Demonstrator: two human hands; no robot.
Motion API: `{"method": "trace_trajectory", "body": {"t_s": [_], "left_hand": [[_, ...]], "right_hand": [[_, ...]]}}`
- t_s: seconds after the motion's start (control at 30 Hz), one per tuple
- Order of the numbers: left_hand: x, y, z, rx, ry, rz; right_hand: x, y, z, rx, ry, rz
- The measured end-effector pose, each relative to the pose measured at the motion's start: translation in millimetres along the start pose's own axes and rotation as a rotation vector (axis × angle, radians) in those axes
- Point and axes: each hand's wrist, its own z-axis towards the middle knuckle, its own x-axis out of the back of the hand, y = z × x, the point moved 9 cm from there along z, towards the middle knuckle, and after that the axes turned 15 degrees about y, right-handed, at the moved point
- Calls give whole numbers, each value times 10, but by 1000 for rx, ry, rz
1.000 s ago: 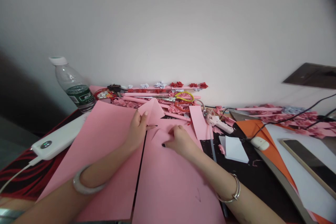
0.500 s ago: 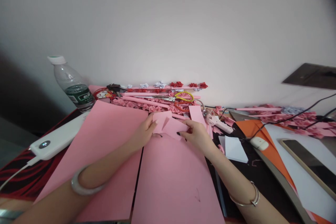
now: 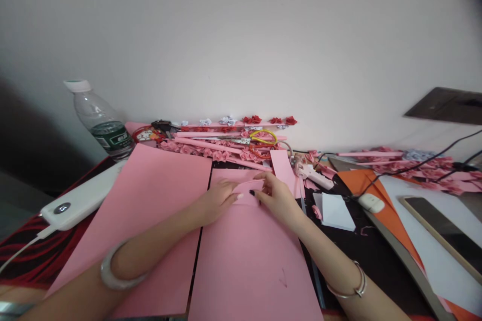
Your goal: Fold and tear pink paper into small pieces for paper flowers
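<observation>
A small piece of pink paper [image 3: 249, 187], bent along a fold, sits between my two hands above the upper part of a large pink sheet [image 3: 256, 256]. My left hand [image 3: 220, 201] pinches its left end, thumb toward me. At its right end, the thumb and fingers of my right hand [image 3: 274, 193] close on the paper. A second pink sheet [image 3: 150, 200] lies to the left, under my left forearm. Beyond my right hand there is a narrow pink paper strip [image 3: 282, 165]. Some of the small paper is hidden behind my fingers.
Along the wall lie pink paper sticks with paper flowers [image 3: 211, 148] and yellow-handled scissors [image 3: 259, 136]. A glue gun [image 3: 314, 176], white paper pieces [image 3: 337, 211] and a phone [image 3: 444, 230] are on the right. A bottle [image 3: 105, 125] and a white power bank [image 3: 81, 195] stand left.
Both hands have come closer together and a little lower. The small pink paper, earlier showing two raised flaps, is now folded flatter between my fingers.
</observation>
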Motion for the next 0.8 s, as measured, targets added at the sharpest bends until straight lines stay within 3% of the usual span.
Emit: {"method": "trace_trajectory", "body": {"t_s": [0.23, 0.43, 0.6, 0.8], "left_hand": [[15, -62, -2, -6, 24, 78], [135, -172, 30, 58, 139, 156], [88, -40, 40, -41, 84, 131], [76, 3, 27, -12, 62, 73]], "right_hand": [[-7, -44, -12, 29, 11, 18], [79, -92, 9, 67, 72, -47], [1, -139, -31, 36, 5, 40], [5, -290, -54, 159, -17, -25]]}}
